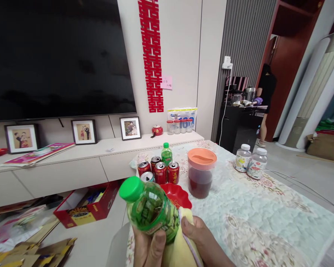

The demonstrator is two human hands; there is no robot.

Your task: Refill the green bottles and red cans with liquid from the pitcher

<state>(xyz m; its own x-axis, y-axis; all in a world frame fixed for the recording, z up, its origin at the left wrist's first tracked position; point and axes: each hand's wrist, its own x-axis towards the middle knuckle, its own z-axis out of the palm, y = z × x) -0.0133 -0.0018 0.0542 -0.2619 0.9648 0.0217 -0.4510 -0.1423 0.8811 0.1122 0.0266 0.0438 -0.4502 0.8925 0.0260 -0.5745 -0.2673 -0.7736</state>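
Note:
My left hand (149, 246) grips a small green bottle (150, 207) with a green cap, tilted up to the left above the near table edge. My right hand (203, 237) holds a yellow cloth (180, 248) pressed against the bottle's lower side. Just behind the bottle lies a red dish (179, 195). Further back stand several red cans (161, 171) and a second green bottle (166, 154). A pitcher (200, 174) with an orange lid and dark liquid stands to the right of the cans.
A patterned cloth covers the table (261, 215). Two white-capped jars (250, 159) stand at its far right. A white cabinet (72, 163) carries photo frames under a large television (55, 55). A red box (86, 207) lies on the floor. Another person (265, 100) stands at a counter behind.

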